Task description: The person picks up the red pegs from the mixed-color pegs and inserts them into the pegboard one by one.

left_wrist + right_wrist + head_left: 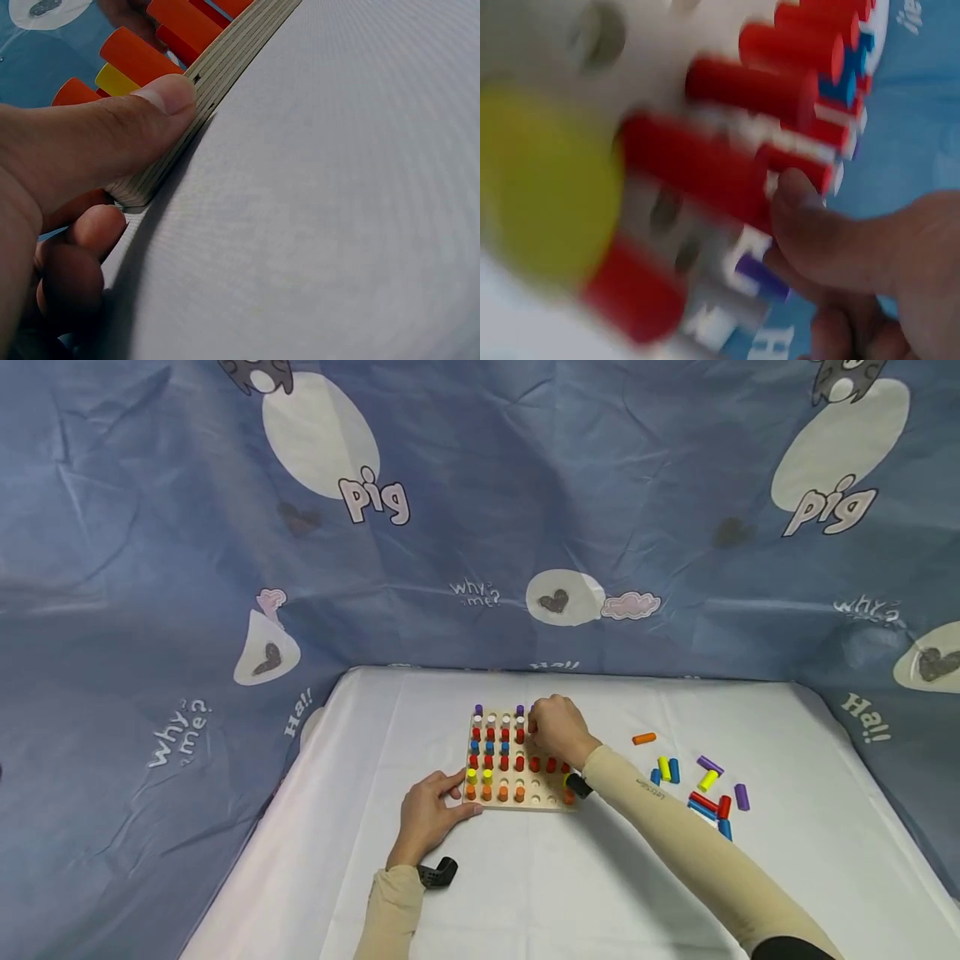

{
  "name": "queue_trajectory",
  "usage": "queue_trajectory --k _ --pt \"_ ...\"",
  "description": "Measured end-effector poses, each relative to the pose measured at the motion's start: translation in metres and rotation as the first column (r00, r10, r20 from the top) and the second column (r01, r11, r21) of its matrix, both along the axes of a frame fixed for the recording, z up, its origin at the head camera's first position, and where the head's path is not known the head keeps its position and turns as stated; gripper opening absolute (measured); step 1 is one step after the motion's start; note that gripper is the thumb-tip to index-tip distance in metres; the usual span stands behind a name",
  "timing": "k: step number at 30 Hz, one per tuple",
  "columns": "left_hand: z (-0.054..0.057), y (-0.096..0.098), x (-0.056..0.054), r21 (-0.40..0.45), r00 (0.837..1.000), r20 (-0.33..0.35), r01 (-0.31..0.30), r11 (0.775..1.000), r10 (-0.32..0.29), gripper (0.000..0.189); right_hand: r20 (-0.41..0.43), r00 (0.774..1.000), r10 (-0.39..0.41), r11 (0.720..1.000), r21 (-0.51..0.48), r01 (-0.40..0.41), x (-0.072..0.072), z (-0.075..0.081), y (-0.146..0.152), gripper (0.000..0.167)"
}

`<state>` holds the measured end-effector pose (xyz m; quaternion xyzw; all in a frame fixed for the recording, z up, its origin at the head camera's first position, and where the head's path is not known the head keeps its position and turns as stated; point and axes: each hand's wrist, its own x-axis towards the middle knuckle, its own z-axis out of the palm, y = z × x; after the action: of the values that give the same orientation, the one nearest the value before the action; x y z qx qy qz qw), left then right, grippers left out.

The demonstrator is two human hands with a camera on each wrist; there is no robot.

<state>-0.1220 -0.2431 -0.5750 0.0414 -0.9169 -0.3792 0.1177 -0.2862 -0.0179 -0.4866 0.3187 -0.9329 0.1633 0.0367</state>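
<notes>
A wooden pegboard (551, 799) stands on the table, with rows of orange, yellow, red, blue, white and purple pegs. My left hand (429, 814) grips its near left corner; in the left wrist view the thumb (127, 124) presses the layered front edge, with the other fingers curled by the side. My right hand (561, 729) is over the back right of the board, fingers curled in. The right wrist view has its thumb (832, 229) against the index finger, close to a red peg (697, 169); whether a peg is between them is hidden. A yellow peg (551, 180) blurs the foreground.
Loose pegs lie right of the board: an orange peg (644, 738) apart from the others, a purple peg (742, 797), a red peg (723, 807) and several blue and yellow ones. My right forearm (667, 827) crosses between board and pegs. A patterned blue curtain (450, 527) surrounds the white table (480, 893).
</notes>
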Motion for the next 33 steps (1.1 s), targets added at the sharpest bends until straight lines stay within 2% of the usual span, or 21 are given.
queue_trajectory --k 5,11,14,24,33 --pt "-0.001 0.003 -0.003 -0.007 0.999 -0.006 0.036 0.999 -0.036 0.07 -0.015 0.997 -0.077 0.993 0.086 0.078 0.001 0.003 -0.006 0.016" --pt "0.003 0.002 -0.003 -0.009 1.0 -0.008 0.012 1.0 -0.012 0.069 0.122 0.982 -0.146 0.988 0.07 0.138 -0.004 0.009 -0.008 0.013" --pt "0.005 0.001 -0.003 -0.018 1.0 -0.005 0.017 1.0 -0.017 0.069 0.149 0.975 -0.164 0.985 0.072 0.155 -0.006 0.011 -0.01 0.014" --pt "0.005 -0.003 -0.001 -0.016 1.0 0.014 0.004 1.0 -0.003 0.069 0.111 0.979 -0.17 0.983 0.093 0.16 -0.005 0.009 -0.02 0.017" --pt "0.001 -0.002 0.0 -0.021 1.0 -0.003 0.007 1.0 -0.008 0.069 0.079 0.984 -0.159 0.986 0.07 0.153 0.003 0.0 -0.014 0.01"
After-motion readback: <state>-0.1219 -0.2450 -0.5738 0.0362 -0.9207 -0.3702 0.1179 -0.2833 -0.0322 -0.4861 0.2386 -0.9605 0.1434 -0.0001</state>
